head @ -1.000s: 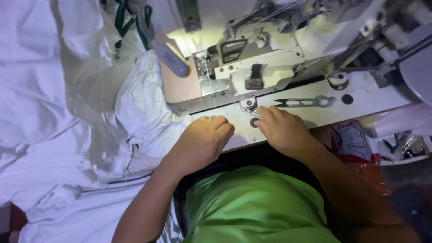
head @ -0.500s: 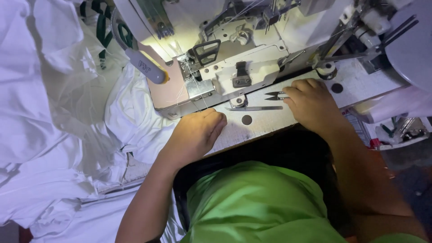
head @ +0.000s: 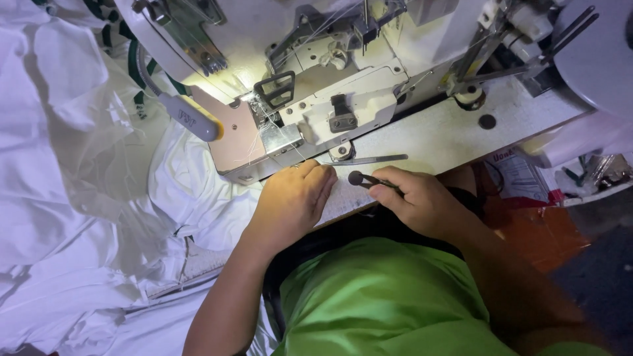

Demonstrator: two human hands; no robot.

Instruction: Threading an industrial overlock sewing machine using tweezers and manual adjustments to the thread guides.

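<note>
My right hand (head: 425, 204) grips a small dark thread snip (head: 366, 179), its tip pointing left over the white machine table (head: 435, 142). A thin pair of metal tweezers (head: 366, 159) lies on the table just above it. Palm down, my left hand (head: 293, 201) rests at the table's front edge with its fingers curled, touching the base of the white sewing machine (head: 330, 112) below the needle area. I see nothing held in it. The two hands are a few centimetres apart.
White fabric (head: 86, 217) is heaped over the whole left side. A grey-handled lever (head: 188, 117) sticks out at the machine's left. Right of the table are a printed packet (head: 521, 175) and a tray of small items (head: 597, 175). My green shirt (head: 382, 303) fills the bottom.
My right hand reached right to the snip lying on the table, took hold of it and came back beside my left hand. The left hand stayed at the machine base. The camera view shifted.
</note>
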